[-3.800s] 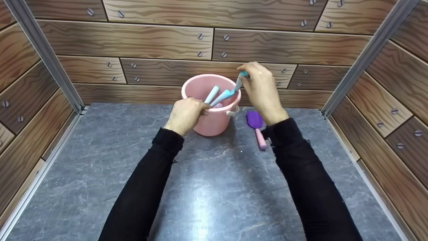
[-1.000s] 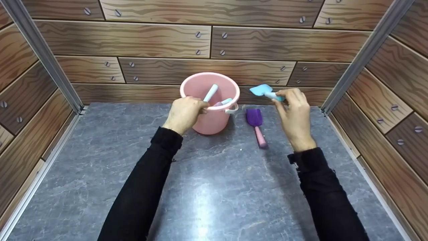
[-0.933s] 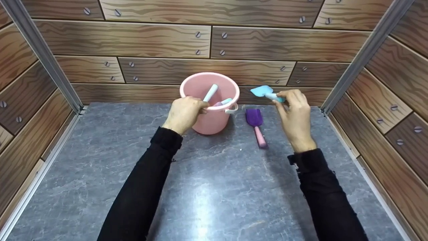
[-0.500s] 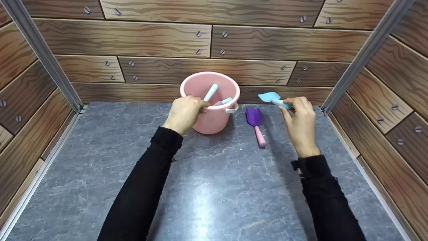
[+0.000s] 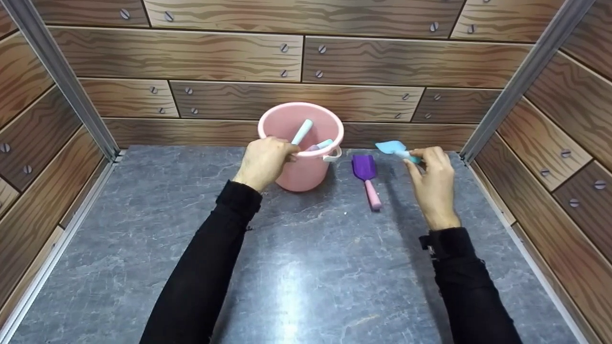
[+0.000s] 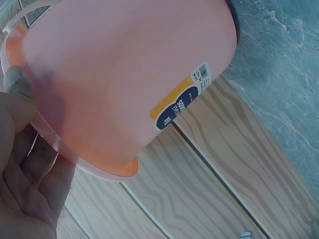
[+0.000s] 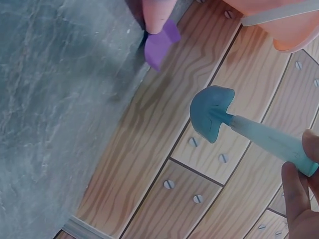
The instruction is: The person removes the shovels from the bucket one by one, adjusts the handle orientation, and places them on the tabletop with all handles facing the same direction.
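Note:
My left hand grips the front rim of a pink bucket that stands near the back wall. In the left wrist view its thumb lies outside the bucket wall, with the other fingers across the rim. A light handle and a second, shorter handle end show inside the bucket; their heads are hidden. To the right, my right hand pinches a small blue toy trowel by the end of its pale handle, blade pointing left. The right wrist view shows the trowel's blade apart from the floor.
A purple toy shovel with a pink handle lies on the grey floor between bucket and right hand. A white bucket handle hangs at the bucket's right. Wood-patterned walls enclose the back and both sides.
My right hand has drawn the blue trowel out of the bucket, carried it right, and lowered it over the last second. My left hand stays on the bucket rim.

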A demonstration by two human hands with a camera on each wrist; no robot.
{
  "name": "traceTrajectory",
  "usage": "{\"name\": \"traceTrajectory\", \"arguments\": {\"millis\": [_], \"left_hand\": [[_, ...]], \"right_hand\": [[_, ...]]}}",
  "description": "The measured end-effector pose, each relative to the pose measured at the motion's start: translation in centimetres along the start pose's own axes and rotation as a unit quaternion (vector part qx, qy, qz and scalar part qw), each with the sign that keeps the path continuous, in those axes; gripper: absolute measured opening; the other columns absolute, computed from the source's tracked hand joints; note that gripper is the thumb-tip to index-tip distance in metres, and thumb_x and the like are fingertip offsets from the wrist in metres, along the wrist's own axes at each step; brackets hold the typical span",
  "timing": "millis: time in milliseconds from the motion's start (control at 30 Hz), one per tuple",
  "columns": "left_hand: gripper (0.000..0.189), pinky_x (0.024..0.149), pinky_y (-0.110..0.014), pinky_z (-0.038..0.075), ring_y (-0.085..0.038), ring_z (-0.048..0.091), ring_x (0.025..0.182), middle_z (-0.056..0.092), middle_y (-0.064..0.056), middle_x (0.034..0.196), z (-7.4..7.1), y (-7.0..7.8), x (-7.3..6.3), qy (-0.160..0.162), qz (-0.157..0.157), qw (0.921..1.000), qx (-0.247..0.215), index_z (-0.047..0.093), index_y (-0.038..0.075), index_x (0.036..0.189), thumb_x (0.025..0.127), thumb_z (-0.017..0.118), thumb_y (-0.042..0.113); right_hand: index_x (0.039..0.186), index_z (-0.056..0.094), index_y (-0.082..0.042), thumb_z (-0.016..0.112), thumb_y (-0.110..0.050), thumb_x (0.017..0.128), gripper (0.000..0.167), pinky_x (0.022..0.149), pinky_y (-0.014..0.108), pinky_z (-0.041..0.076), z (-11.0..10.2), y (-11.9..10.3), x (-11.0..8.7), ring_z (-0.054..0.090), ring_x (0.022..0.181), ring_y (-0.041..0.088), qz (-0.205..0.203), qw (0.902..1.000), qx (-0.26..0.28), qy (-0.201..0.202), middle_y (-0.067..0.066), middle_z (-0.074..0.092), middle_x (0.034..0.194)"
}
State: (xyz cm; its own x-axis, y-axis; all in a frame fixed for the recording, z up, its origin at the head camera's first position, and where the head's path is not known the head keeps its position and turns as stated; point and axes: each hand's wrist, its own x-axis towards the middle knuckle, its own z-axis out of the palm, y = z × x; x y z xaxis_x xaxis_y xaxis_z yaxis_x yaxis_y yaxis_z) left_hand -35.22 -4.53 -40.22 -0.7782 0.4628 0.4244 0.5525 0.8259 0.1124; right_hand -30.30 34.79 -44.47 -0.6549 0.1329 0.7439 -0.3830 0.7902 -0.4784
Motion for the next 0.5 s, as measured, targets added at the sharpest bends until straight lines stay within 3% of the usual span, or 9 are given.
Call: {"name": "traceTrajectory", "arguments": {"millis": [333,500], "left_hand": [[0.021,0.089,-0.058,0.071,-0.031,0.087,0.114,0.091,-0.002,0.110,-0.1,0.0,-0.1,-0.002,-0.001,1.0000,-0.001,0.092,0.028,0.119,0.100,0.084,0.035],[0.021,0.087,-0.058,0.071,-0.032,0.088,0.112,0.091,-0.001,0.109,0.1,-0.1,-0.1,0.004,0.004,1.0000,-0.001,0.091,0.027,0.117,0.099,0.085,0.035]], "right_hand": [[0.115,0.079,0.009,0.089,0.000,0.101,0.019,0.097,-0.002,0.043,0.0,1.1,-0.7,0.071,0.108,0.043,0.008,0.9998,-0.014,-0.010,0.027,0.076,0.112],[0.116,0.080,0.007,0.088,0.000,0.101,0.019,0.096,0.005,0.045,0.0,1.7,-1.1,0.071,0.107,0.044,0.017,0.9995,-0.021,-0.015,0.026,0.077,0.112]]}}
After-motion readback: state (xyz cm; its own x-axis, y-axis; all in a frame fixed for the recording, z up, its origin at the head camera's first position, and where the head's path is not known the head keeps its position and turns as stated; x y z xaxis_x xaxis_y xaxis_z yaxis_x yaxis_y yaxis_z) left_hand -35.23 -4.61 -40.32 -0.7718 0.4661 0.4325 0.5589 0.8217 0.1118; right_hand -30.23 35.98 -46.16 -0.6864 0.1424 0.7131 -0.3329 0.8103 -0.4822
